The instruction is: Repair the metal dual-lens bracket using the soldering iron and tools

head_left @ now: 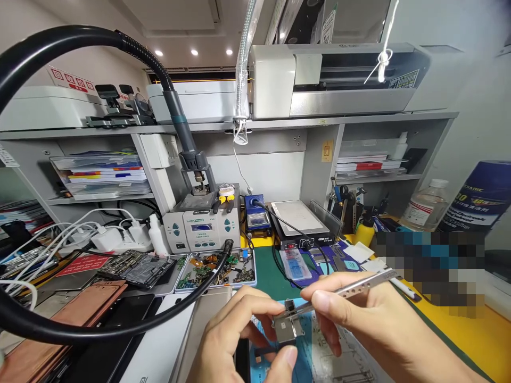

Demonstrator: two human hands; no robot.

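My left hand (235, 335) pinches a small square metal part (285, 327) between thumb and fingers, just above a blue printed mat (319, 356) at the bench's front. My right hand (371, 324) grips silver perforated tweezers (355, 287), whose tips meet a tiny black component (290, 306) on the top edge of the metal part. Both hands are close together at the lower middle of the view.
A thick black hose (120, 324) loops across the left. A soldering station (202, 226), a tray of small parts (217, 268), a heating plate (301, 223), opened phones (136, 266), white cables (59, 239), a clear bottle (425, 205) and a blue spray can (479, 197) crowd the bench.
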